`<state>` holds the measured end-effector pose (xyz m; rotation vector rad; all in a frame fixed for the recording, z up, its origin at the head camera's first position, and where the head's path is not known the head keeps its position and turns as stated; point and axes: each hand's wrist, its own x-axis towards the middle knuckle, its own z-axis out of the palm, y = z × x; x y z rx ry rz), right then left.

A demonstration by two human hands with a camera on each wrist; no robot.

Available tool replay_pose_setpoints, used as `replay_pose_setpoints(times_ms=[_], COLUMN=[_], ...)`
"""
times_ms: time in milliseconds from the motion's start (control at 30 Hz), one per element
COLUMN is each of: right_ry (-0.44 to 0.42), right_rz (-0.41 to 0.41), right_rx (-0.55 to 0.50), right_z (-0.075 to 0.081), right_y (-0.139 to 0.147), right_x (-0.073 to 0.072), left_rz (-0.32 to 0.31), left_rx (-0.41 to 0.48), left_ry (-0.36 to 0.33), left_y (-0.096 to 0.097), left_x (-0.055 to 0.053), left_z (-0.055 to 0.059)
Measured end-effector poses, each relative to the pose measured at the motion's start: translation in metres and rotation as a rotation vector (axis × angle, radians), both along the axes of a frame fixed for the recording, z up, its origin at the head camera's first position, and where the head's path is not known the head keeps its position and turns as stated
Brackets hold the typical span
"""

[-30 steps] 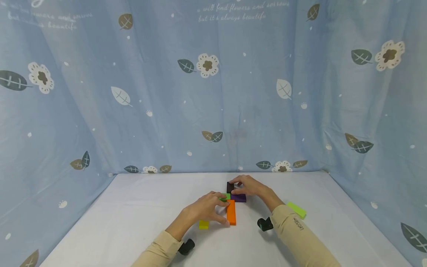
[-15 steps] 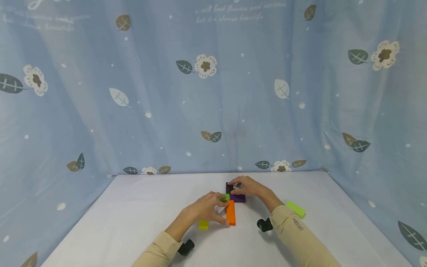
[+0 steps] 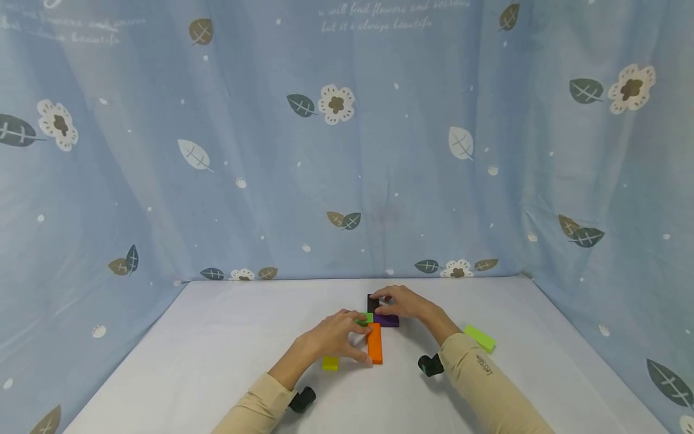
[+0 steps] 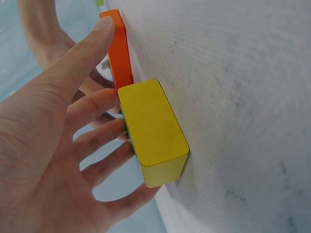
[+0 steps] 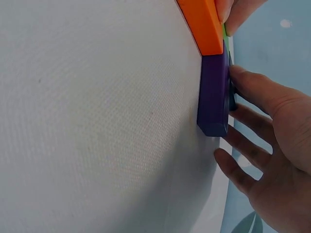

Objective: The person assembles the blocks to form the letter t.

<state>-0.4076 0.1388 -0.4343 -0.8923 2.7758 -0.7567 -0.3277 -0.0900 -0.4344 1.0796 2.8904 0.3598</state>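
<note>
My left hand (image 3: pixel 337 337) reaches in from the left with spread fingers. Its thumb and index finger touch the left side of an orange block (image 3: pixel 375 346), while another fingertip rests on a green block (image 3: pixel 369 317) beyond it. From the other side my right hand (image 3: pixel 408 302) touches a black block (image 3: pixel 372 302) with the index finger. The right thumb lies where the black block meets a purple block (image 5: pixel 214 94). Orange and purple touch at a corner in the right wrist view. A yellow block (image 4: pixel 153 121) stands beside my left fingers, partly hidden in the head view.
A lime-green block (image 3: pixel 480 339) lies apart on the right, beside my right sleeve (image 3: pixel 477 367). Dark wrist devices hang by both wrists, the left one (image 3: pixel 302 399) close over the white tabletop (image 3: pixel 217 337). A blue patterned curtain (image 3: pixel 271 181) encloses the back and sides.
The head view shifts slightly. Both hands and all the blocks keep the same places relative to each other.
</note>
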Motion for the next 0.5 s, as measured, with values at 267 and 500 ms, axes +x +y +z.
replay_pose_setpoints(times_ms=[267,500], right_ry=[-0.01,0.018], right_rz=[-0.014,0.002], right_rx=[0.0,0.004], right_z=[0.0001,0.0009], right_y=[-0.0001,-0.0012], right_x=[0.0034,0.0053], left_rz=[-0.006,0.009], left_rx=[-0.009,-0.016], left_ry=[0.004,0.005], left_y=[0.0002,-0.0002], left_x=[0.001,0.0028], left_z=[0.0,0.0027])
